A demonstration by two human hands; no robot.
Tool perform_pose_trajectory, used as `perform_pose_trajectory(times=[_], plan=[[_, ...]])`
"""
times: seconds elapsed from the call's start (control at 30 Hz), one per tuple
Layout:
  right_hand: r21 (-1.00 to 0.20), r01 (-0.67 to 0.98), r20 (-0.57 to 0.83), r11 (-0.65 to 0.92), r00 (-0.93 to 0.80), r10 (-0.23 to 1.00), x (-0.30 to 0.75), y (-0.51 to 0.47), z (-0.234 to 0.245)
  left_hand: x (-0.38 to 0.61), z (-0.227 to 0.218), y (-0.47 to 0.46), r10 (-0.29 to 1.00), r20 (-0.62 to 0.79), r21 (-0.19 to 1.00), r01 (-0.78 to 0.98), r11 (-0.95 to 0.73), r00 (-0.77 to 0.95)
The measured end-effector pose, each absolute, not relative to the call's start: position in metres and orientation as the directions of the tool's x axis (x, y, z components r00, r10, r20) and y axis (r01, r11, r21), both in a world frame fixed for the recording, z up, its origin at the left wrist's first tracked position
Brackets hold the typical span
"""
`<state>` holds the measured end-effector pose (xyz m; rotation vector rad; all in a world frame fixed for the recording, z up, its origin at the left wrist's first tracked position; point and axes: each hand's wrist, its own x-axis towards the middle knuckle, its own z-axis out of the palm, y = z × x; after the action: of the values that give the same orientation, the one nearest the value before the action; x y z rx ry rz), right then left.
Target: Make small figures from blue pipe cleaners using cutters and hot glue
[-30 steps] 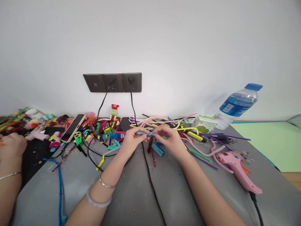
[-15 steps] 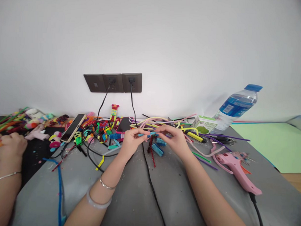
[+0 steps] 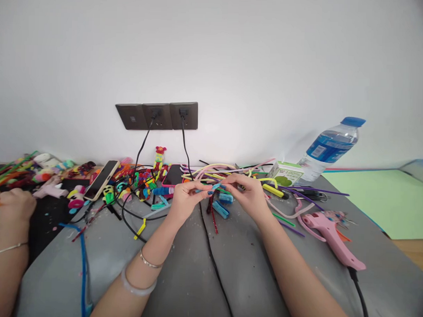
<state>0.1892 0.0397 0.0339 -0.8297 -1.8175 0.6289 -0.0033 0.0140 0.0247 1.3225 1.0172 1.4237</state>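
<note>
My left hand [image 3: 185,200] and my right hand [image 3: 247,193] meet above the grey table [image 3: 193,278], fingertips pinched together on a short blue pipe cleaner [image 3: 215,187] held between them. Both hands are closed on it. Just below them lie blue pipe cleaner pieces [image 3: 221,209] and a dark red glittery stick [image 3: 213,217]. A loose pile of long pipe cleaners [image 3: 218,170] in pink, yellow and purple lies behind the hands.
A pink glue gun [image 3: 330,236] lies at right with its black cord. Behind are a water bottle [image 3: 331,146], a green-white box [image 3: 286,174], two phones [image 3: 101,178], small colourful figures [image 3: 141,181] and wall sockets [image 3: 157,115]. Another person's hand [image 3: 12,207] works at left.
My hands have shifted slightly and turned the blue pipe cleaner between the fingertips; the view has drifted a little. The other person's hand stays at the left.
</note>
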Motion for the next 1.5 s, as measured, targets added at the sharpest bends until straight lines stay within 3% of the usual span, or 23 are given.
perform_pose_trajectory(times=[0.3,0.53,0.7,0.97,1.23,1.5], plan=[[-0.797,0.233,0.445,0.557,-0.395,0.803,0.189,0.044,0.028,-0.011,0.020,0.019,0.963,0.255,0.967,-0.009,-0.255,0.086],[-0.809,0.209,0.423,0.550,-0.443,0.791,0.181,0.044,0.024,-0.005,0.018,0.017,0.976,0.197,0.975,-0.125,-0.185,0.095],[-0.864,0.195,0.352,0.463,-0.424,0.835,0.177,0.042,0.023,-0.002,0.021,0.016,0.986,0.147,0.984,-0.110,-0.137,0.085],[-0.954,0.020,0.249,0.300,-0.506,0.826,0.174,0.040,0.026,-0.001,0.020,0.015,0.997,0.063,0.979,-0.199,-0.052,0.048],[-0.982,-0.047,0.183,0.182,-0.458,0.870,0.178,0.042,0.024,0.000,0.025,0.014,0.998,0.001,0.943,-0.333,0.022,0.069],[-0.983,-0.099,0.182,0.157,-0.352,0.918,0.181,0.043,0.023,-0.001,0.022,0.016,0.995,0.028,0.974,-0.228,-0.005,0.095]])
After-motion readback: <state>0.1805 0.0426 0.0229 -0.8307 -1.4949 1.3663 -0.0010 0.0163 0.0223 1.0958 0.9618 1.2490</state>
